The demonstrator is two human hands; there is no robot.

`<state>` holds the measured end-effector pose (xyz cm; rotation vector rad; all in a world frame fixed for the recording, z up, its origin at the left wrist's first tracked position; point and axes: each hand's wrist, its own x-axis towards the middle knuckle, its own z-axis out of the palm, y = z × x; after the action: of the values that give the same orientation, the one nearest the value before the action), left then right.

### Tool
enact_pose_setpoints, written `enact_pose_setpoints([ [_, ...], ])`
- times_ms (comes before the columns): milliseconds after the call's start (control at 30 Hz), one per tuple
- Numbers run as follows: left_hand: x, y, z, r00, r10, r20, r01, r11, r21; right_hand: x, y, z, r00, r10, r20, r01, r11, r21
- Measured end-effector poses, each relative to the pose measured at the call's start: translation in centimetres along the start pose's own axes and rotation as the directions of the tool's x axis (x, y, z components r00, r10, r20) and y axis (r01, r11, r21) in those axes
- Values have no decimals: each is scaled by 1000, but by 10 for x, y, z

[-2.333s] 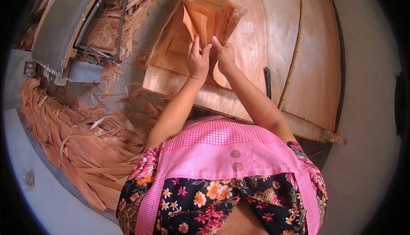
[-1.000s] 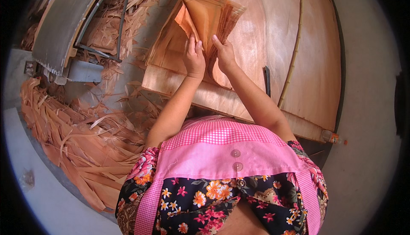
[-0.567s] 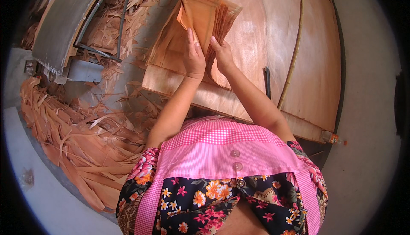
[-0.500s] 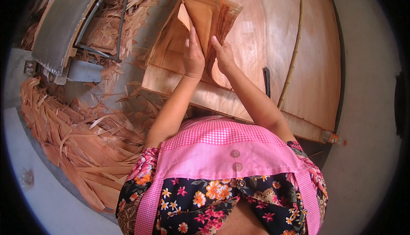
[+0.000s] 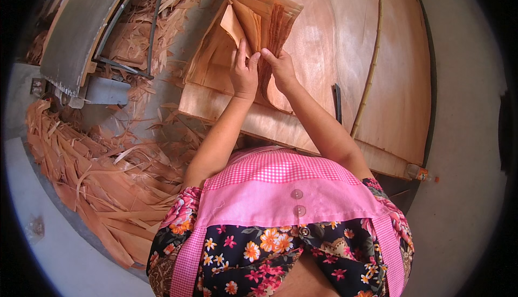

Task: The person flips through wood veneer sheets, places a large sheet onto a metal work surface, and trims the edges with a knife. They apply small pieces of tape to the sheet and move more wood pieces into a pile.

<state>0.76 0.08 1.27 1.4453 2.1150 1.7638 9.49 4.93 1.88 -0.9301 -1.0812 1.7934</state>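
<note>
A bundle of thin wood veneer sheets (image 5: 277, 24) stands on edge above the large pile, its sheets fanned apart toward the top. Around its lower right part my right hand (image 5: 280, 70) is closed, thumb on the near face and fingers hidden behind. My left hand (image 5: 245, 76) is closed on the left sheets of the bundle, its thumb close to the right thumb. One paler veneer sheet (image 5: 232, 25) sticks out to the left above my left fingers.
Beneath my hands lies a wide pile of large veneer sheets (image 5: 399, 81), with a thin bamboo stick (image 5: 368, 83) and a dark narrow strip (image 5: 338, 102) on it. Veneer scraps (image 5: 108, 189) heap at left, below a machine (image 5: 86, 21). A plastic bottle (image 5: 418, 173) lies at the right corner.
My left thumb has moved right to the sheets near my right thumb. The left sheets have spread apart, the pale one leaning further left. My right hand has shifted slightly left.
</note>
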Motion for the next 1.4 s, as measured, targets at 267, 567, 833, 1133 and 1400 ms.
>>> enact_pose_setpoints([
  [267, -1, -1, -2, 998, 14, 54, -12, 999, -29, 1, 1, -1, 1000, -3, 8, 3, 1000, -17],
  [567, 0, -6, -7, 997, 59, 52, -60, 998, 35, 0, 1, 3, 1000, 31, 1, -31, 999, -15],
  [833, 0, -1, -4, 999, -12, 30, 10, 998, 58, 0, 5, -1, 998, 64, -6, -64, 997, 35],
  [1133, -1, -3, -4, 997, 74, 13, -75, 996, 49, -4, 2, -1, 997, 72, -21, -71, 997, 27],
  [1400, -2, 1, -7, 996, 53, 65, -59, 993, 103, -4, 6, 0, 1000, 26, -14, -25, 999, 48],
])
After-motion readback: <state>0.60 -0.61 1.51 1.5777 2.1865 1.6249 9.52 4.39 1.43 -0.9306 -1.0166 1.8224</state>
